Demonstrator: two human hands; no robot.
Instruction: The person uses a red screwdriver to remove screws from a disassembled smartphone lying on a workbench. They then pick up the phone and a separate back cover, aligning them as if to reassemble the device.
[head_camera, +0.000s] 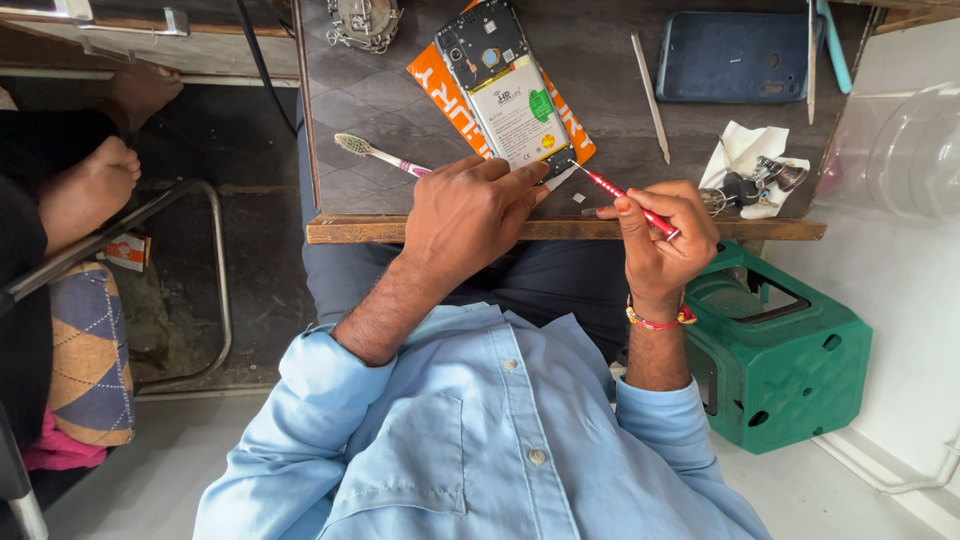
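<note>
Head view here, looking straight down at my lap and the front edge of the dark table (420, 120). My left hand (465, 215) is pressing down on the bottom end of an opened phone (505, 90), fingers flat and curled over it, so the grip is closed on the phone to pin it in place. The phone has its back off, with the white battery and the board showing, and it lies tilted on an orange card (440, 80) near the table's front edge.

My right hand (660, 235) has its grip closed around a red screwdriver (625, 197), pinched between thumb and fingers like a pen. The thin metal tip points at the bottom corner of the phone, right beside my left fingertips, touching it or very nearly; I can't tell which.

Other stuff around: a toothbrush (375, 153) with a pink and white handle lies just left of my left hand, partly tucked under it. A pale plastic pry stick (650, 95) lies to the right of the phone, and a dark blue phone back cover (735, 55) sits further back on the right. There's a crumpled white tissue (750, 150) with some keys (755, 185) at the right edge, and a green plastic stool (780, 355) on the floor beside my right wrist.
</note>
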